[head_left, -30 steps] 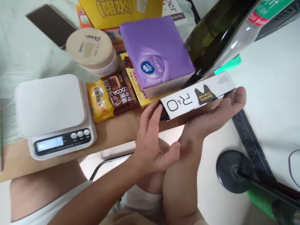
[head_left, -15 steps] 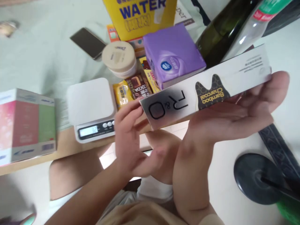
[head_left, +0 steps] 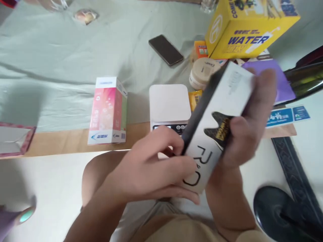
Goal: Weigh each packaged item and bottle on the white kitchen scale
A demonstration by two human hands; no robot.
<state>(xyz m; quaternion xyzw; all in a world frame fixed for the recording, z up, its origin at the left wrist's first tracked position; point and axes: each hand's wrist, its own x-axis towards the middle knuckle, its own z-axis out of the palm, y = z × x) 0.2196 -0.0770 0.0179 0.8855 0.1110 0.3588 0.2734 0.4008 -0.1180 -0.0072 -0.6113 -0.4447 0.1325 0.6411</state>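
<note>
A long carton (head_left: pixel 227 97) with a white face, a dark side and "R&O" lettering is held up at a slant above my lap. My left hand (head_left: pixel 148 164) grips its lower end, thumb on the white face and index finger at the dark side. Around the carton's right side, my right hand (head_left: pixel 252 127) is closed, slightly blurred, with the thumb near the black printed patch. Behind the carton's lower left edge is a white kitchen scale (head_left: pixel 170 104), its display partly covered by my left hand. A round cream tub (head_left: pixel 202 72) is partly hidden by the carton.
A pink and white box (head_left: pixel 106 111) stands left of the scale. Farther back lie a phone (head_left: pixel 166 49) and a yellow box (head_left: pixel 249 37). At right are a purple pack (head_left: pixel 280 80) and a dark green bottle (head_left: pixel 308 80). The wooden table edge (head_left: pixel 63 143) runs along the front.
The carton has turned from nearly level to steeply slanted. My left hand has closed on its lower end, and my right hand has wrapped around its side. The view has shifted left.
</note>
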